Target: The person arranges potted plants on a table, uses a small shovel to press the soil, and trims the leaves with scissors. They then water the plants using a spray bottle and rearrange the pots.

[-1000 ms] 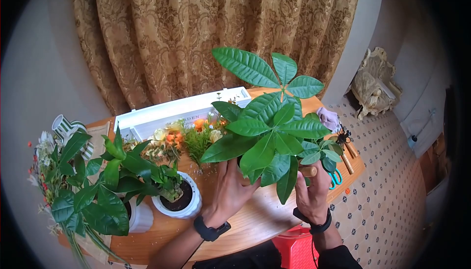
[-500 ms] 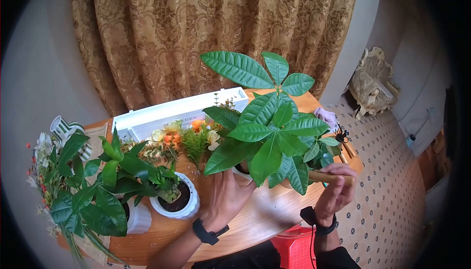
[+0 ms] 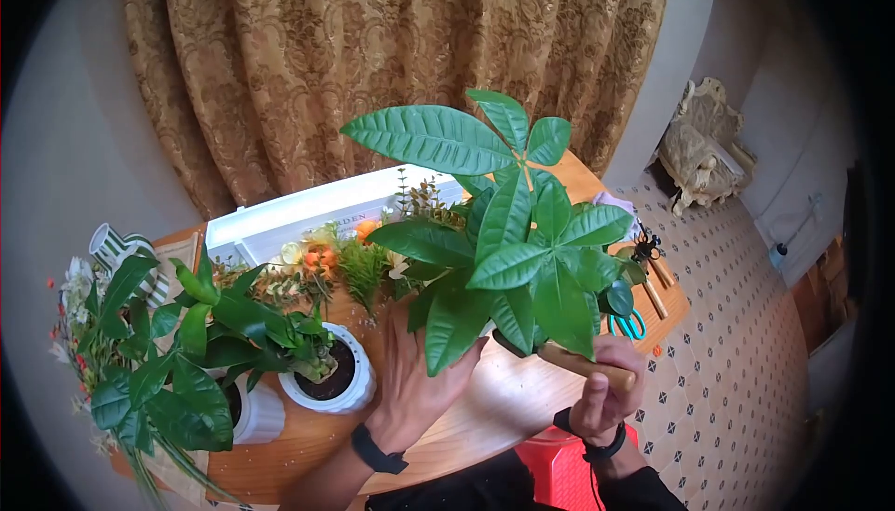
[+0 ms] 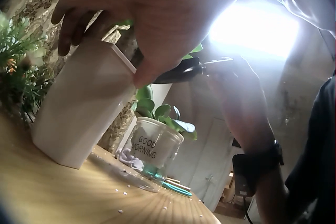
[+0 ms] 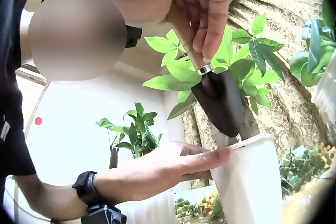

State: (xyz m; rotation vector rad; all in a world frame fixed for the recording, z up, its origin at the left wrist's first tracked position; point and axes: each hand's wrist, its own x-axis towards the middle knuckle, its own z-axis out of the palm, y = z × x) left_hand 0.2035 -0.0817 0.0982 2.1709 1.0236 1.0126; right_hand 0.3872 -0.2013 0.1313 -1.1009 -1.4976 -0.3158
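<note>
A tall white pot [image 4: 79, 98] stands on the table and holds a plant with broad glossy green leaves [image 3: 559, 269]. My left hand [image 3: 415, 390] grips the pot at its rim, thumb on one side and fingers on the other in the left wrist view. In my right hand [image 3: 606, 390] is a small trowel [image 5: 218, 103], its wooden handle [image 3: 583, 366] between thumb and fingers. The trowel's dark blade points down at the pot's opening, close to the trunk, in the right wrist view. From above, the leaves hide most of the pot.
To the left stand two white potted plants [image 3: 364, 385]. Behind lie artificial flowers [image 3: 359, 264] and a long white box [image 3: 280, 222]. A "GOOD MORNING" pot [image 4: 152, 142] stands beyond the white pot. Teal-handled scissors [image 3: 634, 324] and wooden-handled tools [image 3: 657, 296] lie at the right edge.
My right hand swung out to the right with the trowel, then came back left and lower towards the pot. The plant's leaves have shifted and turned. My left hand stays at the pot.
</note>
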